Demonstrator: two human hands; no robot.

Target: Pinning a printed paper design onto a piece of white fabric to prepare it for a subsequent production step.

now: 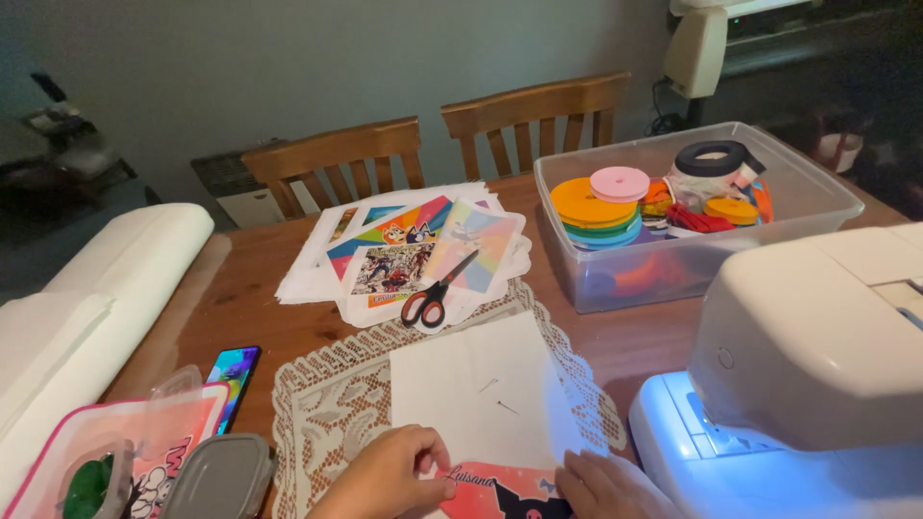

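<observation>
My left hand (389,473) and my right hand (606,485) are at the bottom edge of the view. Both pinch the near edge of a pink printed fabric piece (500,490) with a cartoon figure on it. A white sheet (481,389) with pins in it lies just beyond the pink piece, on a cream lace doily (336,404). The lower part of the pink piece is out of frame.
A white sewing machine (808,365) stands at the right. Red-handled scissors (437,293) lie on a stack of printed sheets (404,245). A clear tub (692,207) holds ribbon spools. At left are a phone (234,375), a pink lidded box (115,461) and a white fabric roll (106,279). Two wooden chairs (336,163) stand behind the table.
</observation>
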